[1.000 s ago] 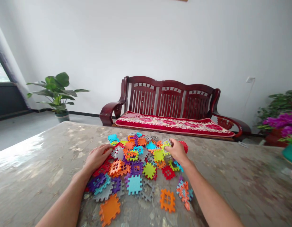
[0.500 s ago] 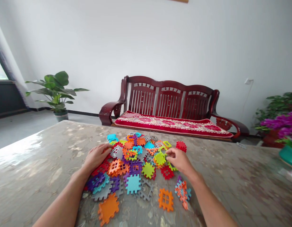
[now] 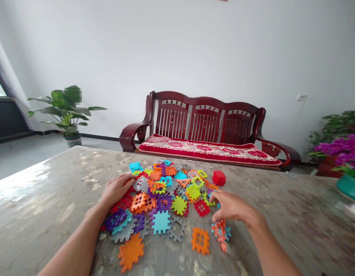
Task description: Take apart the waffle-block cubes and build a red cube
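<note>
A heap of toothed plastic puzzle tiles (image 3: 164, 201) in several colours lies on the table. My left hand (image 3: 118, 190) rests flat along the heap's left edge, fingers stretched over red tiles (image 3: 122, 203). To the right of the heap, my right hand (image 3: 233, 206) hovers with thumb and forefinger apart, nothing visible between them. Just below its thumb lies a small cluster of orange and blue pieces (image 3: 220, 234), partly hidden by the hand. A lime-green tile (image 3: 193, 191) and a red window tile (image 3: 202, 208) are to its left. Beyond it sits a red tile stack (image 3: 219, 177).
An orange window tile (image 3: 200, 240) and a solid orange tile (image 3: 131, 251) lie at the near side of the stone-patterned table (image 3: 65, 184). Behind the table stands a dark red wooden bench (image 3: 206, 119). Purple flowers in a teal pot (image 3: 350, 187) stand at the right.
My right hand has moved right and nearer to me, away from the lime-green tiles, and its fingers have spread. The left hand stays in place.
</note>
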A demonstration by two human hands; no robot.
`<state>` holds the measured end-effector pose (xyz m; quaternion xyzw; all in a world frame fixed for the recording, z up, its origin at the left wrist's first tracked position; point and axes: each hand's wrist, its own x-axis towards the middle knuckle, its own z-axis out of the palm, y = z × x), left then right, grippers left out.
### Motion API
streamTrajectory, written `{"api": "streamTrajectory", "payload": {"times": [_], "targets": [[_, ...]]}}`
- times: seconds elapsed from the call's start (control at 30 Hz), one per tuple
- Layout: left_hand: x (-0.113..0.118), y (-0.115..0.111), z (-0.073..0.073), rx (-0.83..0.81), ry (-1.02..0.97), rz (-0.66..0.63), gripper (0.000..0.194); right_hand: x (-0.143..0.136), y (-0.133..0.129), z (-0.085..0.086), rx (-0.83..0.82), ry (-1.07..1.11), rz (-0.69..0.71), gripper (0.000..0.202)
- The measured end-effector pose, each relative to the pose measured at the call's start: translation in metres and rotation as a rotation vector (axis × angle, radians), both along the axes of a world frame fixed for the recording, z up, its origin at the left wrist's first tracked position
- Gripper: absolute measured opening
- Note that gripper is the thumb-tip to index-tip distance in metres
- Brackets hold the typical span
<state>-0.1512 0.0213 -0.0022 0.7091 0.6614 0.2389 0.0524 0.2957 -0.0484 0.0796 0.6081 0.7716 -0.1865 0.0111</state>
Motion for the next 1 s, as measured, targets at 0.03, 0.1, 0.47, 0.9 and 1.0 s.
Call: {"api": "streamTrajectory", "payload": {"times": [0.03,0.1,0.47,0.9,1.0], "targets": [[0.000,0.000,0.000,-0.004,0.001,0.002,0.044,-0.003,-0.005,0.001,0.011,-0.011,0.025,0.055],[0.000,0.000,0.001,-0.011,0.005,0.006,0.044,-0.012,-0.018,0.001,0.045,-0.040,0.046,0.057],[0.002,-0.002,0.001,0.011,-0.024,-0.002,0.042,-0.028,-0.066,-0.072,0.501,0.191,0.143,0.081],[0.003,-0.003,0.004,-0.003,-0.008,0.001,0.042,-0.045,-0.005,-0.080,0.642,0.293,0.134,0.066],[0.002,-0.002,0.002,0.001,-0.007,0.005,0.043,-0.051,0.002,-0.076,0.603,0.396,0.182,0.059]]}}
